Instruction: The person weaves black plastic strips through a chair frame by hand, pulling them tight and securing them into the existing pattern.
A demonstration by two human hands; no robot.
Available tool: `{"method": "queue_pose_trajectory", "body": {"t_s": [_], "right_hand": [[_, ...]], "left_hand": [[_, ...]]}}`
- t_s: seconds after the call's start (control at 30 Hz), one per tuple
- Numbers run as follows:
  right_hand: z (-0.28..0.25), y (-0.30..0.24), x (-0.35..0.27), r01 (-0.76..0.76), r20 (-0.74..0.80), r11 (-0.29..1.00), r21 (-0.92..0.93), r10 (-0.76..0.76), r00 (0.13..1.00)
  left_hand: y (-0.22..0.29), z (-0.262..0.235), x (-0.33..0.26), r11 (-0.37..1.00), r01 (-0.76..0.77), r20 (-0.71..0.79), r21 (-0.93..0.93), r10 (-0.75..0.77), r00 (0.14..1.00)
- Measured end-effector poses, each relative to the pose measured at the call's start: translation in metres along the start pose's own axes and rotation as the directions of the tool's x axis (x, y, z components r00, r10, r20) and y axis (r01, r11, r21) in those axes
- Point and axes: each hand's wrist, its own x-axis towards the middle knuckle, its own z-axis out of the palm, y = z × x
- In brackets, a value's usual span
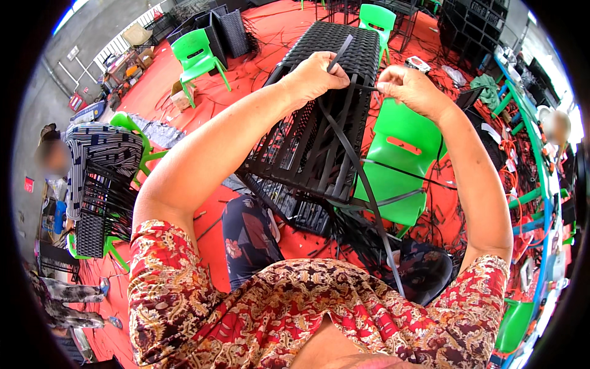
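Note:
A black wicker furniture piece (335, 44) stands in front of me, tightly woven at its far end. Nearer to me, flat dark strips (319, 163) run lengthwise over its open frame. My left hand (318, 75) is closed at the woven edge, pinching a flat dark plastic strip (342, 50) whose end sticks up past the fingers. To its right, my right hand (407, 88) pinches a thin black strip (367, 88) stretched between the hands. A long loose strip (356, 161) trails from the weave down to my lap. Whether these strips are one piece, I cannot tell.
A green plastic chair (399, 154) stands close at the right, strips lying across it. Other green chairs (195, 52) stand farther off. At left, a seated person (101, 147) has another woven piece. Strip scraps litter the red floor (270, 18). A blue-green rail (541, 203) runs along the right.

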Motion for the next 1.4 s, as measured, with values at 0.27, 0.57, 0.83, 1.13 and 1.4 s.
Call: {"method": "queue_pose_trajectory", "body": {"t_s": [0.27, 0.57, 0.83, 1.13, 1.4], "right_hand": [[0.031, -0.022, 0.031, 0.316, -0.080, 0.949, -0.015, -0.316, 0.945], [0.022, -0.015, 0.055, 0.086, 0.068, 0.959, 0.270, -0.108, 0.992], [0.027, -0.025, 0.062, -0.095, 0.111, 0.989, 0.112, 0.083, 0.990], [0.029, -0.017, 0.062, 0.174, 0.090, 0.965, -0.198, -0.159, 0.983], [0.044, -0.031, 0.077, 0.155, 0.013, 0.988, 0.007, -0.155, 0.988]], "left_hand": [[-0.009, -0.017, 0.000, 0.973, -0.097, -0.137, -0.210, 0.068, 0.988], [-0.018, -0.033, 0.001, 0.659, -0.025, -0.138, 0.752, 0.194, 0.971], [-0.007, -0.016, -0.006, 0.533, 0.145, -0.097, 0.834, -0.117, 0.988], [-0.032, -0.026, 0.004, 0.855, 0.010, -0.147, 0.518, 0.077, 0.986], [-0.019, -0.043, -0.003, 0.961, 0.016, -0.263, -0.277, -0.092, 0.960]]}}
